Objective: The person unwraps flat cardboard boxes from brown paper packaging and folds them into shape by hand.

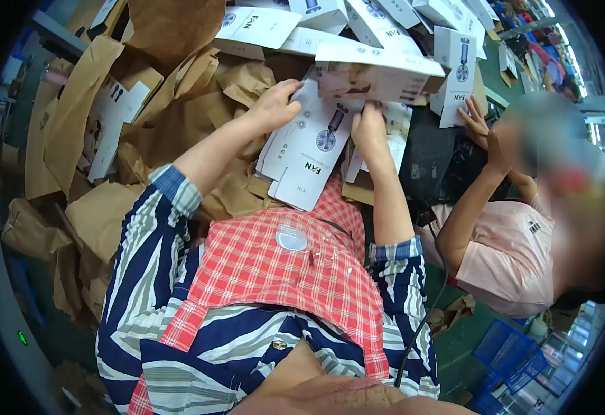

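A stack of white flat cartons printed "FAN" with a picture of a fan [309, 149] lies in front of my body. My left hand [275, 107] is at the upper left edge of the stack, its thumb and forefinger apart. My right hand [371, 135] is closed at the stack's right edge; its fingertips are partly hidden under the box above. That white fan box [378, 71] lies crosswise just beyond both hands, its printed side facing me. More flat carton pieces [392, 138] lie beside my right wrist.
White fan boxes [378, 28] are heaped at the back. Crumpled brown paper [226, 138] and an opened brown carton [74, 131] lie at left. A co-worker at right has a hand [475, 121] at an upright fan box [453, 76]. Blue crates [510, 356] stand lower right.
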{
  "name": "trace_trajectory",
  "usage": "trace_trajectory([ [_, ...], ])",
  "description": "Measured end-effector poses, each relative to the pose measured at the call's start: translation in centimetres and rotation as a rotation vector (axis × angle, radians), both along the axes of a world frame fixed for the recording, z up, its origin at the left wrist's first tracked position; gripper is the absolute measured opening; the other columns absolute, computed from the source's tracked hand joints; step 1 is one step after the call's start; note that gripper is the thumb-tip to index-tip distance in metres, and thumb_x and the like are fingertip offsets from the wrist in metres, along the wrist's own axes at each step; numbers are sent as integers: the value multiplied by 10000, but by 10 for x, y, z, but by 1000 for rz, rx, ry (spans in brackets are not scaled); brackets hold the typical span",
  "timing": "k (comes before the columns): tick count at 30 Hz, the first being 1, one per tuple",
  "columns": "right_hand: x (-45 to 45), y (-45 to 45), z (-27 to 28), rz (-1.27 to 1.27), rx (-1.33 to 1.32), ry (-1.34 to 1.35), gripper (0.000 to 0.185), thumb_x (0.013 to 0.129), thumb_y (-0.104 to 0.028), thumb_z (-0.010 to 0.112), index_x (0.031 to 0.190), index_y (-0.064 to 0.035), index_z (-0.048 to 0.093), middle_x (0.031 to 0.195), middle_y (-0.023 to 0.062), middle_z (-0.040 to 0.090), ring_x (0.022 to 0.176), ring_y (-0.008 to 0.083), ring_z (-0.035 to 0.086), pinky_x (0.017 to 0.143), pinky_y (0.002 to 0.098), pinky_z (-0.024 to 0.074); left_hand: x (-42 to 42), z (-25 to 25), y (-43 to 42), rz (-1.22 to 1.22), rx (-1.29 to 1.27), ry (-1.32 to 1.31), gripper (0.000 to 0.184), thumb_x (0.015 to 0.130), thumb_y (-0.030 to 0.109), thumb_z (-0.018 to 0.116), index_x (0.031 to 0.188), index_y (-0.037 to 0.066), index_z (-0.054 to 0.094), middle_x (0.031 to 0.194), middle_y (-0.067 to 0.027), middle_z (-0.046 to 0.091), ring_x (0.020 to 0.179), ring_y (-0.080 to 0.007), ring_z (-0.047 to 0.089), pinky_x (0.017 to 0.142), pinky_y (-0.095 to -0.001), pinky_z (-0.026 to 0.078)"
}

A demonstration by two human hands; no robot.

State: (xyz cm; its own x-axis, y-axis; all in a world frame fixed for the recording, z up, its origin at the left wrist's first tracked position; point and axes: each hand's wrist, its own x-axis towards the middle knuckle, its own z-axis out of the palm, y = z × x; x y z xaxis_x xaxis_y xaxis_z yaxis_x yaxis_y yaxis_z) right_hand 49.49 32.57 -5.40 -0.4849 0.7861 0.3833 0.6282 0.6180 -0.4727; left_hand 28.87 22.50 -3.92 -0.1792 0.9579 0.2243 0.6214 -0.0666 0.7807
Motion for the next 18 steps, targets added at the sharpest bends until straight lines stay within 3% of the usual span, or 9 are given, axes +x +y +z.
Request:
trace_trajectory([
  [5, -32, 24, 10, -75, -604, -533, 421, 715, -130, 533, 1087, 66, 505, 1010, 321, 545, 974, 390, 548, 837, 413, 445, 11, -7, 40, 25, -179, -4, 431, 731, 171, 513, 1078, -83, 491, 1130, -269, 492, 1092, -379, 461, 939, -405, 372],
  [7, -34, 15, -24, -173, -293, -300, 455, 701, -132, 549, 1101, 74, 486, 933, 296, 581, 923, 421, 558, 836, 429, 446, 16, 5, 54, 132, -343, 134, 417, 725, 172, 548, 1055, -77, 495, 1105, -269, 503, 1068, -395, 469, 928, -419, 379],
  [10, -29, 9, 9, -167, -533, -144, 317, 660, -179, 582, 755, 123, 577, 746, 317, 584, 745, 397, 606, 679, 432, 466, 15, 0, 59, 145, -319, 243, 439, 739, 144, 559, 1107, -79, 469, 1084, -282, 509, 1038, -420, 473, 890, -452, 389],
  [11, -28, 7, 3, -242, -516, 145, 336, 645, -197, 586, 618, 136, 550, 624, 268, 572, 602, 310, 596, 572, 420, 443, 13, 3, 59, 140, -335, 206, 428, 735, 139, 564, 1087, -89, 478, 1092, -284, 509, 1052, -415, 469, 898, -448, 387],
  [14, -25, 7, -4, -201, -595, 287, 300, 649, -194, 580, 677, 105, 577, 627, 198, 595, 580, 239, 576, 544, 385, 441, 17, 4, 52, 165, -261, 255, 529, 740, 155, 554, 1190, -78, 400, 1141, -269, 482, 1092, -413, 437, 945, -435, 354],
  [15, -29, 2, -10, -171, -572, 455, 299, 670, -176, 569, 736, 115, 589, 672, 273, 588, 656, 348, 616, 634, 389, 476, 21, -6, 50, 200, -154, 272, 556, 743, 173, 543, 1218, -60, 374, 1147, -253, 480, 1102, -417, 423, 966, -436, 336],
  [16, -31, -19, 40, -137, -554, 431, 273, 709, -162, 575, 818, 87, 597, 722, 250, 606, 686, 346, 613, 669, 374, 475, 18, -12, 49, 217, -19, 346, 555, 749, 159, 541, 1229, -53, 363, 1161, -255, 471, 1109, -409, 424, 964, -429, 337],
  [17, -31, -20, 35, -65, -509, 497, 298, 739, -167, 584, 950, 43, 581, 897, 246, 605, 825, 349, 594, 714, 368, 470, 17, -15, 48, 238, 116, 417, 554, 755, 146, 539, 1239, -46, 352, 1175, -257, 463, 1116, -402, 425, 961, -423, 339],
  [18, -31, -23, 34, -61, -334, 515, 319, 756, -160, 593, 997, 47, 567, 915, 199, 611, 849, 283, 589, 749, 328, 462, 19, 14, 37, 173, 96, 176, 548, 754, 135, 548, 1239, -37, 359, 1165, -251, 472, 1107, -378, 445, 948, -406, 351],
])
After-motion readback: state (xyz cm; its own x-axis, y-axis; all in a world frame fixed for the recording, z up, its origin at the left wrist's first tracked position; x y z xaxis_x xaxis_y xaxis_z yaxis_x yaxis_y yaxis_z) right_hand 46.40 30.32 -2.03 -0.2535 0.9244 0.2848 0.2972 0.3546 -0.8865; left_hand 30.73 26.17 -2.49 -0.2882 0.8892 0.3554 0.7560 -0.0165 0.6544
